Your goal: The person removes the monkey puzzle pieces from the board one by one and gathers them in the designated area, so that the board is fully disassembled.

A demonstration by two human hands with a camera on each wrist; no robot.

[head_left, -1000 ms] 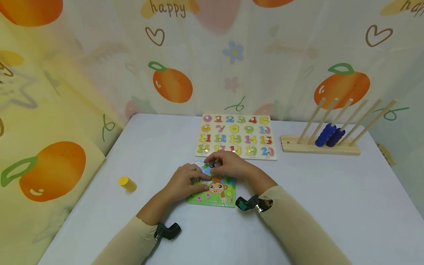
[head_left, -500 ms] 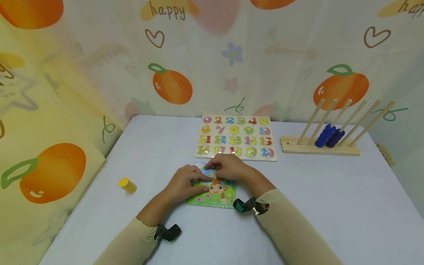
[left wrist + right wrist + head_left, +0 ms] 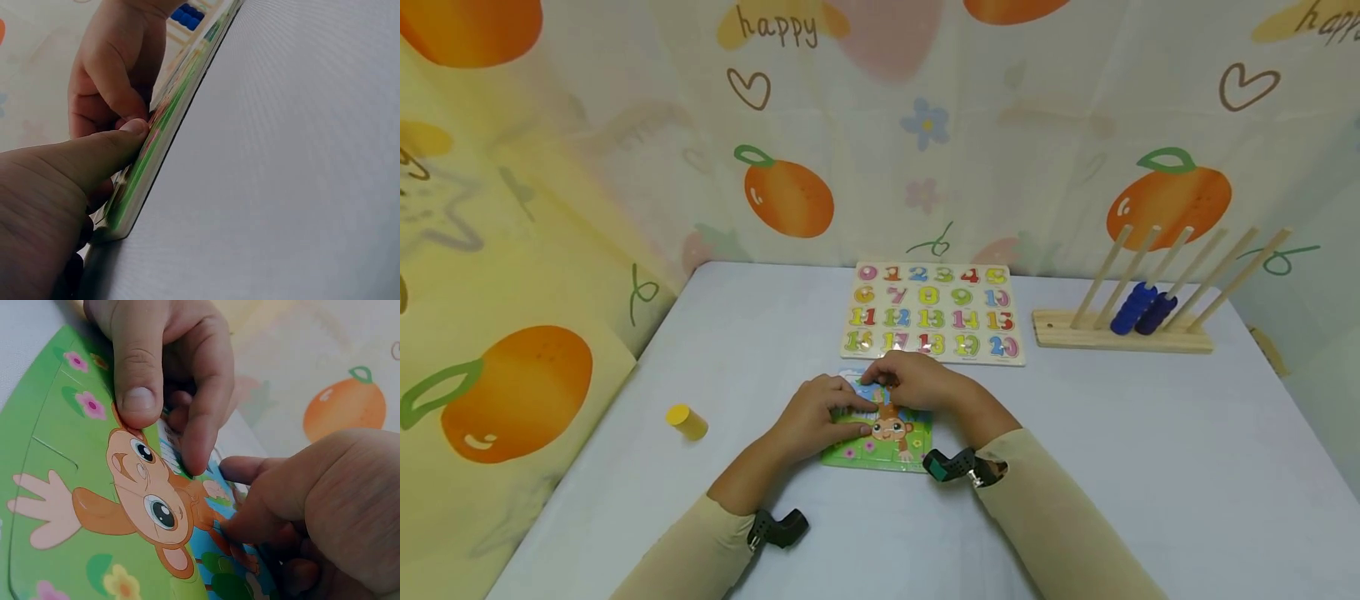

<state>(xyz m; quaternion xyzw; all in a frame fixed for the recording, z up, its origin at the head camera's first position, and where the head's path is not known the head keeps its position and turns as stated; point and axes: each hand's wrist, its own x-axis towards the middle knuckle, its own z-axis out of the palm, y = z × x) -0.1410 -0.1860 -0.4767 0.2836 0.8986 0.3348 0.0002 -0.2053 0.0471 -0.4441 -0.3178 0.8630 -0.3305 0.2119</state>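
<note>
A green jigsaw puzzle (image 3: 880,454) with a brown monkey lies flat on the table, partly covered by both hands. My left hand (image 3: 818,418) rests across its left side, thumb and fingers fairly straight on the picture. In the right wrist view the left thumb (image 3: 137,394) touches the board beside the monkey's head. My right hand (image 3: 925,386) bends over the puzzle's upper part, index finger and thumb down on the blue area around the monkey's body. I cannot tell whether these fingers pinch a piece. The left wrist view shows the puzzle's edge (image 3: 150,175) low against the table.
Behind the puzzle lies a wooden number board (image 3: 940,304) with colourful numerals. A wooden peg stand (image 3: 1120,340) with blue beads (image 3: 1133,308) on it is at the back right. One yellow cylinder (image 3: 687,422) stands on the left. A fruit-patterned cloth (image 3: 850,125) hangs behind the table.
My right hand has come slightly lower and nearer over the puzzle, its fingers settling on the upper part. The left hand stays in place on the puzzle.
</note>
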